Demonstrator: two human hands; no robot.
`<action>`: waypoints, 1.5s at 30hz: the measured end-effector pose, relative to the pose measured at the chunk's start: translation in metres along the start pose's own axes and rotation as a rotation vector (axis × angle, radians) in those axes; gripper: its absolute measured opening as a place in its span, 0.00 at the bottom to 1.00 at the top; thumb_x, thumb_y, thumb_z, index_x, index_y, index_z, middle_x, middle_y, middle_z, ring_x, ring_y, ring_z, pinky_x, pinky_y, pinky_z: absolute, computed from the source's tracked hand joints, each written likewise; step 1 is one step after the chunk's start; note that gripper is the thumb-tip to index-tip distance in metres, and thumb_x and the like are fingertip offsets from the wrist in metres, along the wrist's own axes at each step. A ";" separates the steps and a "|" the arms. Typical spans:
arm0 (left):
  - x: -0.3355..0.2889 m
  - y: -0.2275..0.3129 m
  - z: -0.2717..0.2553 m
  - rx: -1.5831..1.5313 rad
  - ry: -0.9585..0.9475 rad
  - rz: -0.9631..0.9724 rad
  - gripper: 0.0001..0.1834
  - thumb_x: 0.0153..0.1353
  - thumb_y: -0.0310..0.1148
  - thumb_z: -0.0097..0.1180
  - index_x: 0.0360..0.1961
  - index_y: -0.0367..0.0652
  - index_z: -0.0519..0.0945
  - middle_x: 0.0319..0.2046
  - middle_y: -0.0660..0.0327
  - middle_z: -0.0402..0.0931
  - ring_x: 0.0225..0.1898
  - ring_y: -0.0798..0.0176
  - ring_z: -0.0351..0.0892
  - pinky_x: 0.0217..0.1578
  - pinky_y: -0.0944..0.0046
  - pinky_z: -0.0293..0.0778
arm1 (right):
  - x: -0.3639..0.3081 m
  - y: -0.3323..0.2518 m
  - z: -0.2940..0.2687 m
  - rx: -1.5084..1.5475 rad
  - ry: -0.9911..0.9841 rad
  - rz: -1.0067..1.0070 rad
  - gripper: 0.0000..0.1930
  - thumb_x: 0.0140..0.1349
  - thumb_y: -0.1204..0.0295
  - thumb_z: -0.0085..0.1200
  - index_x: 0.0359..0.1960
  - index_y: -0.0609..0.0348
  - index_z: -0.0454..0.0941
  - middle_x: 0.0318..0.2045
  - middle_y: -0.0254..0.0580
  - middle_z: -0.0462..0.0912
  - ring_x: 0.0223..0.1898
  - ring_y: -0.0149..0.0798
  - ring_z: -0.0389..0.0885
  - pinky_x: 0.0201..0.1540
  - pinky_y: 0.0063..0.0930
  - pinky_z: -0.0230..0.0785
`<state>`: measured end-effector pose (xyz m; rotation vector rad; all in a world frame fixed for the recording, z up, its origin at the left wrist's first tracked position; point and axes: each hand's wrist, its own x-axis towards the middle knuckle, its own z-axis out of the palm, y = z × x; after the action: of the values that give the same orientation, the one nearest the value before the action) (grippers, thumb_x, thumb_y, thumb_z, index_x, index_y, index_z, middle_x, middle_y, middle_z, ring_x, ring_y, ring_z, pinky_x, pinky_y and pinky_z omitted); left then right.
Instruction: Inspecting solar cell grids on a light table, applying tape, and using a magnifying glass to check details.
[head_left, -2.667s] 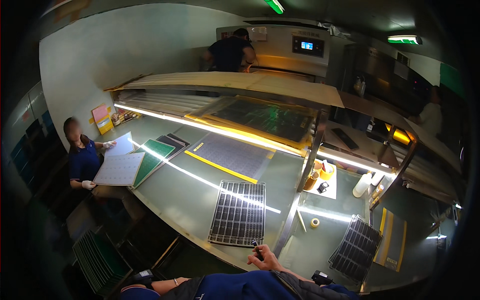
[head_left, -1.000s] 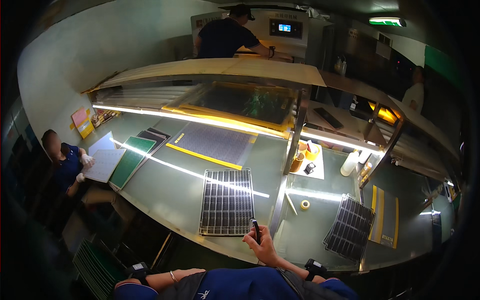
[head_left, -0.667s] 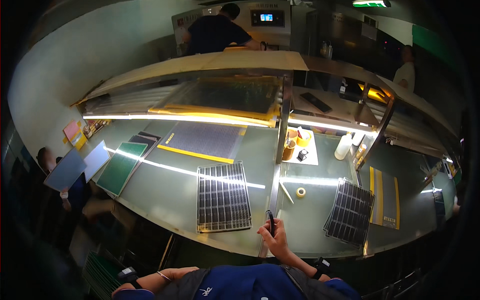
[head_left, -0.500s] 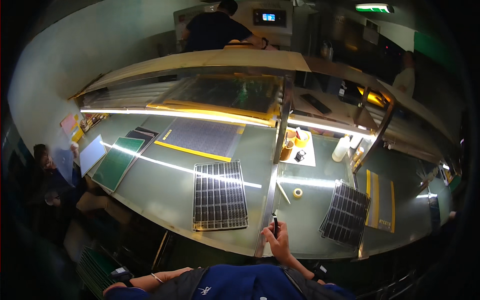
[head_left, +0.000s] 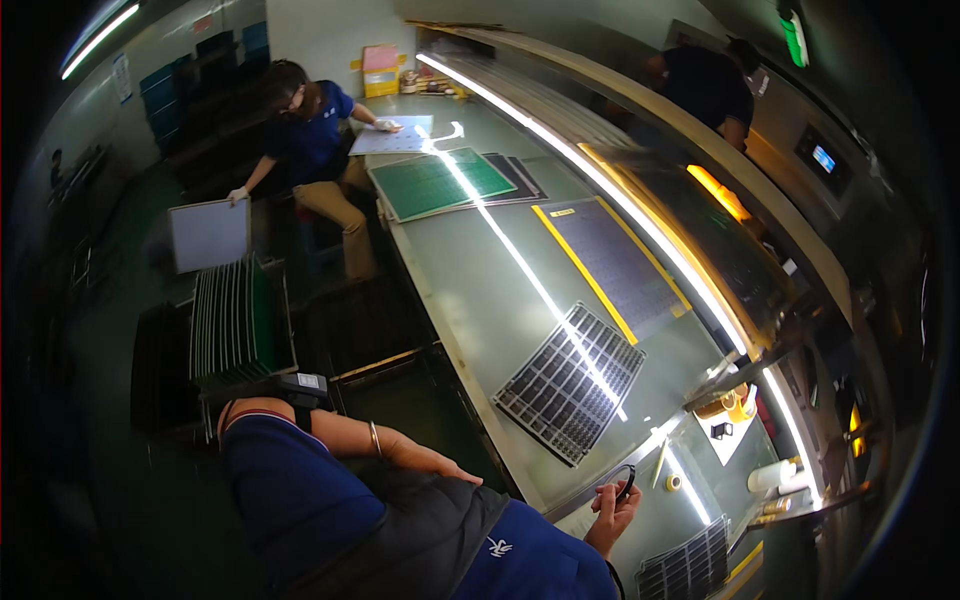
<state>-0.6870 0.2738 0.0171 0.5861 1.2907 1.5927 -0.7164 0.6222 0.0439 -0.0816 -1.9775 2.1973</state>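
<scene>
My right hand (head_left: 613, 512) is closed around a black-rimmed magnifying glass (head_left: 627, 484), seen nearly edge-on above the table's near edge. Across my waist lies my left hand (head_left: 445, 464), its fingers stretched out and nothing visible in it; the fingertips are hard to make out. Beyond the right hand, a dark gridded panel (head_left: 572, 385) with a pale frame rests on the glossy table (head_left: 470, 300). Beside the right hand are a roll of tape (head_left: 673, 482) and a thin pale stick (head_left: 660, 463). A second dark gridded panel (head_left: 690, 567) lies at the lower right.
A co-worker (head_left: 305, 135) in gloves sits at the far left, one hand on a white sheet (head_left: 395, 135), the other holding a white panel (head_left: 210, 236). Green boards (head_left: 235, 320) stand racked at my left. A green panel (head_left: 440, 183) and yellow-edged sheet (head_left: 615, 265) lie on the table.
My view has swung left and tilted, bringing the co-worker and rack into fuller sight. The magnifying glass stays in my right hand, its rim now showing as a curve.
</scene>
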 end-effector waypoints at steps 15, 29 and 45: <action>0.089 0.120 -0.001 0.546 0.122 0.307 0.17 0.63 0.36 0.53 0.48 0.35 0.75 0.46 0.53 0.75 0.50 0.60 0.72 0.53 0.60 0.66 | 0.042 -0.003 0.042 -0.038 -0.175 -0.062 0.10 0.67 0.73 0.47 0.46 0.61 0.64 0.28 0.39 0.77 0.24 0.23 0.68 0.29 0.16 0.61; 0.192 0.086 0.064 0.683 -0.148 0.493 0.15 0.53 0.29 0.59 0.42 0.39 0.81 0.40 0.54 0.79 0.44 0.51 0.76 0.47 0.57 0.71 | 0.079 -0.050 -0.029 -0.080 -0.369 0.023 0.11 0.68 0.67 0.48 0.44 0.61 0.65 0.27 0.40 0.79 0.22 0.22 0.69 0.25 0.16 0.62; 0.119 0.173 0.014 0.383 0.811 0.650 0.12 0.56 0.24 0.63 0.42 0.36 0.82 0.31 0.62 0.78 0.33 0.73 0.76 0.32 0.75 0.70 | 0.054 -0.089 0.031 0.064 -0.500 -0.275 0.18 0.68 0.64 0.49 0.51 0.67 0.69 0.31 0.40 0.77 0.31 0.25 0.72 0.35 0.17 0.65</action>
<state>-0.7906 0.3910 0.1580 0.6585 2.1954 2.2598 -0.7655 0.6095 0.1397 0.7704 -1.9847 2.2415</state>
